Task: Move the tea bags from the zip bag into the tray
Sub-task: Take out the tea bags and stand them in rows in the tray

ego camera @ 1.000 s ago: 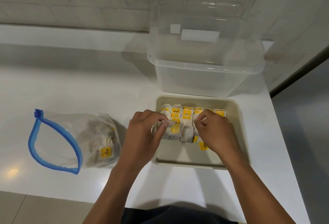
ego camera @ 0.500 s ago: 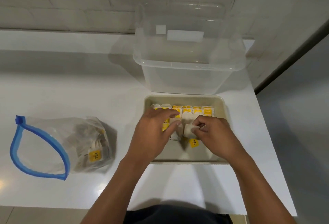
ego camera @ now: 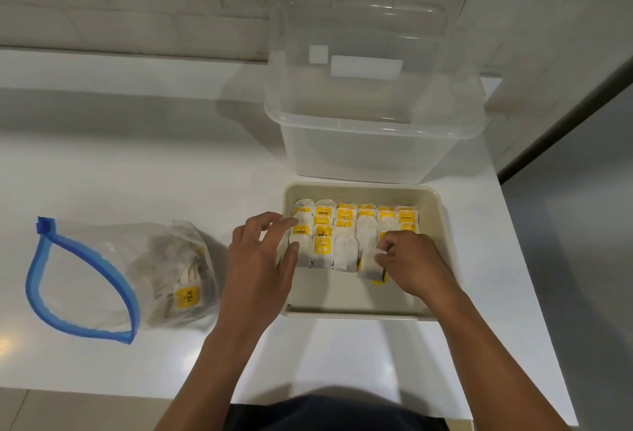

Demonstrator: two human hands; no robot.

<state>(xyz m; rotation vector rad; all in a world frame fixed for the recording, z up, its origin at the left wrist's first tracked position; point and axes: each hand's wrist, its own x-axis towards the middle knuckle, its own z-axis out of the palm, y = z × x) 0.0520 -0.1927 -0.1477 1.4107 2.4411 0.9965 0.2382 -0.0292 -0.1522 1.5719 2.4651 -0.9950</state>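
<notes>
1. White glossy countertop [ego camera: 171,163] carries everything; white brick wall behind it.
2. Shallow beige rectangular plastic tray [ego camera: 435,211] sits near the counter's right edge, toward the front.
3. Rows of white paper tea bags with yellow tags [ego camera: 344,225] are packed against the tray's back wall, spanning left wall to right wall; the front part of the tray floor is bare.
4. Left hand [ego camera: 260,259] is over the tray's left wall, fingers loosely spread and relaxed, holding nothing; fingertips touch the leftmost bags of the rows.
5. Right hand [ego camera: 411,259] is inside the tray at the right side, fingers curled, pinching one white tea bag [ego camera: 368,264] at its top edge; this bag lies at the front of the rows, slightly tilted, with a yellow tag peeking out beneath it.
6. Clear zip bag with a blue zipper strip [ego camera: 82,280] lies on its side near the counter's left edge, mouth gaping open toward the left; well apart from the tray.
7. More tea bags [ego camera: 181,276] are bunched at the zip bag's closed right end, one yellow tag reading "TEA" visible.
8. Large clear plastic storage bin [ego camera: 373,153] stands just behind the tray, at the counter's back right; its clear lid [ego camera: 363,36] is propped up against the wall.
9. Dark clothing shows at the front edge, bottom centre.
</notes>
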